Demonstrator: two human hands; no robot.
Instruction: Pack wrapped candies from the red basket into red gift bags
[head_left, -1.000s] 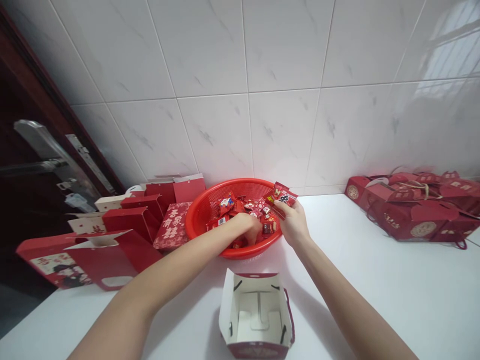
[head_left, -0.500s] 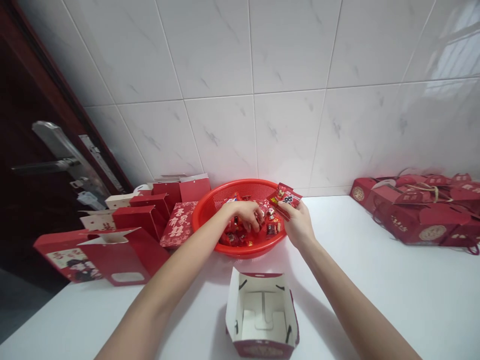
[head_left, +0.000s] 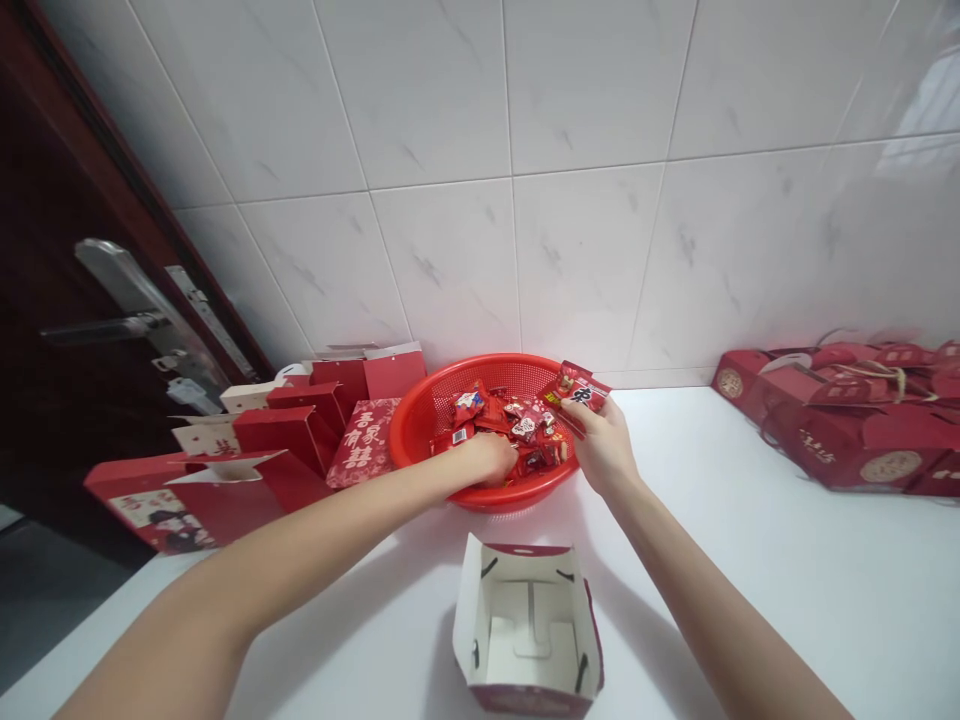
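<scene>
We are pinching a packet (head_left: 586,388) in our right hand (head_left: 606,445), presumably keeping it separate; in the basket (head_left: 409,432), our left hand (head_left: 489,460) is lying among sweets (head_left: 529,422), its grip hidden.

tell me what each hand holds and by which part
The right hand pinches a red packet by its lower part. The left hand is in the basket; any hold there is hidden.

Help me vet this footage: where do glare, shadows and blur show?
In the head view, pale glare on the wall tiles, upper right; soft shadows on the white table either side of the open box; slight smearing on the red boxes, far right.
</scene>
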